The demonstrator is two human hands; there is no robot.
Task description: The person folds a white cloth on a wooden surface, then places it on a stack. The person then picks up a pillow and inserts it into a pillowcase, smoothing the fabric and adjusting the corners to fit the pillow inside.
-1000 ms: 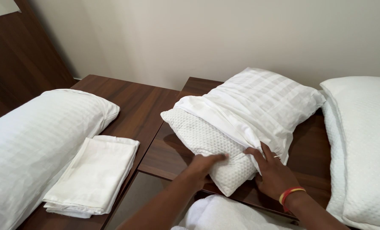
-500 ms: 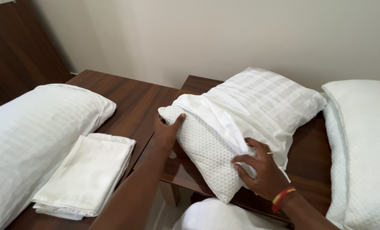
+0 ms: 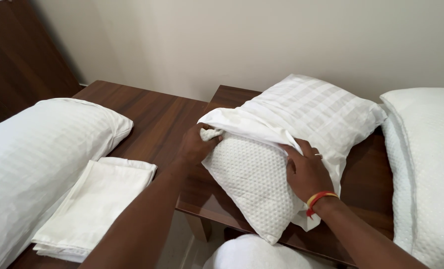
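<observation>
A white dotted pillow lies on a dark wooden table, half inside a white striped pillowcase. My left hand grips the pillow's upper left corner at the open edge of the case. My right hand, with a red and orange band at the wrist, holds the case's edge over the pillow's right side. The far half of the pillow is hidden inside the case.
A cased pillow lies on the left table, with folded white pillowcases beside it. A bare dotted pillow sits at the right edge. Another white pillow shows at the bottom. A narrow gap separates the two tables.
My left hand moved up from the pillow's lower end to its top left corner. My right hand shifted up from the lower edge to the case's opening. The view moved closer.
</observation>
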